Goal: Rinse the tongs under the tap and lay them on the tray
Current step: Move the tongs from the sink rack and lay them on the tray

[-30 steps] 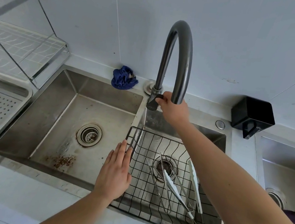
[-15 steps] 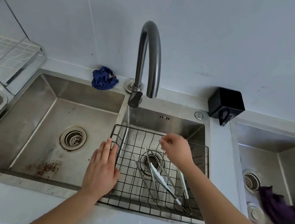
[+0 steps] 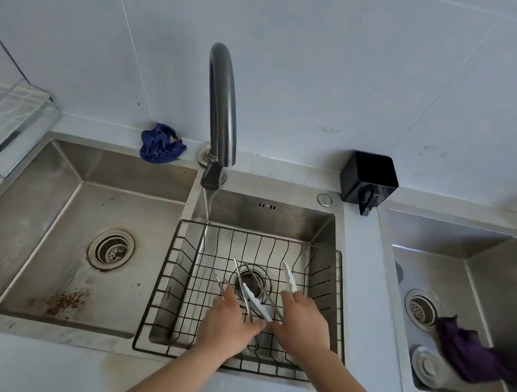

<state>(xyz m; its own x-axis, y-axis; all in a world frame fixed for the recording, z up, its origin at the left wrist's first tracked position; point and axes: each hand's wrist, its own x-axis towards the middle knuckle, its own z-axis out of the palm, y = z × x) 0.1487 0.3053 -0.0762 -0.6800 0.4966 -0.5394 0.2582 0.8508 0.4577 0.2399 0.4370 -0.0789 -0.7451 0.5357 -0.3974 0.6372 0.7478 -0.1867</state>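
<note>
steel tongs [image 3: 250, 294] – white-tipped, in basket [image 3: 171, 283]

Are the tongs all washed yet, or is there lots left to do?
Not yet. The tap is already running. Both hands, left hand and right hand, are reaching onto the tongs in the wire basket. Rinsing them under the water and laying them on the tray is still left.

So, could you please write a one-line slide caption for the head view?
Both hands reach for tongs in the wire basket while the tap runs.
</note>
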